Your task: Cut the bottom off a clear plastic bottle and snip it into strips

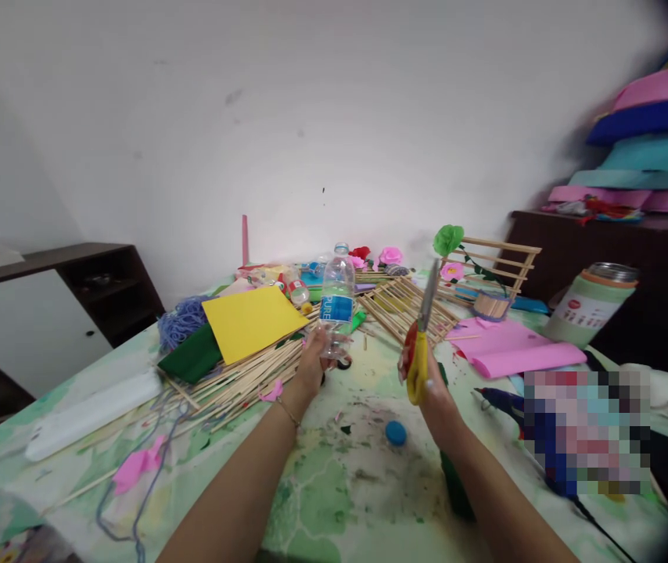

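My left hand (314, 360) is wrapped round the lower part of a clear plastic bottle (339, 281) with a blue label, held upright above the table and without a cap. In my right hand (436, 391) is a pair of scissors (421, 336) with yellow and red handles, its blades pointing up. The scissors and the bottle are apart. A blue bottle cap (396, 432) lies on the table between my forearms.
Thin wooden sticks (252, 383), a yellow sheet (252, 320) and purple yarn (184, 322) lie left. Pink paper (510, 348), a glue gun (501, 400) and a thermos (592, 305) are right. Behind stands a stick frame (522, 274) with paper flowers.
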A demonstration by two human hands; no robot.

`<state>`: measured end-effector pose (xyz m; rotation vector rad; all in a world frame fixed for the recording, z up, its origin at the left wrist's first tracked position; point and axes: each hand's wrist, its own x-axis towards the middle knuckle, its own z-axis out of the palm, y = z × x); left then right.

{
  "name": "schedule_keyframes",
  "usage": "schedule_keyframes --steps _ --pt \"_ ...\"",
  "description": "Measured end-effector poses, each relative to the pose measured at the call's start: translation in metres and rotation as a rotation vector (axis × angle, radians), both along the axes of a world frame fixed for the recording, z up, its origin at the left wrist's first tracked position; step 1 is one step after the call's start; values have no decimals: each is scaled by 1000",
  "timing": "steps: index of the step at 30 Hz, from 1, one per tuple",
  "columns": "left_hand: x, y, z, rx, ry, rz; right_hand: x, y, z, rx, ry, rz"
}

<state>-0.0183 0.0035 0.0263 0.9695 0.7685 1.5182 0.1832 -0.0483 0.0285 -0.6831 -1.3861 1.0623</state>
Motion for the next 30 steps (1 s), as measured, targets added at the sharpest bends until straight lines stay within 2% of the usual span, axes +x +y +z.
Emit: schedule_keyframes --steps 3,8,10,13,16,21,25,30 --pt "-3 3 -2 14 19 68 -2 -1 1 -49 96 62" --pt "-8 7 -5 44 50 132 -5 -1 8 -119 94 101" --pt "-9 7 -5 44 69 121 -7 0 9 -155 145 80" --pt "-8 5 -4 51 54 82 -8 4 9 -224 192 -22" --pt "-11 4 -1 51 16 71 -8 7 6 -256 89 -30" --pt "-25 6 7 46 -34 187 -7 8 -5 -231 -209 36" --pt "-33 6 10 56 -22 207 -6 5 -8 -261 -453 102" --pt "-31 7 5 70 22 211 -4 5 -6 -285 -547 82"
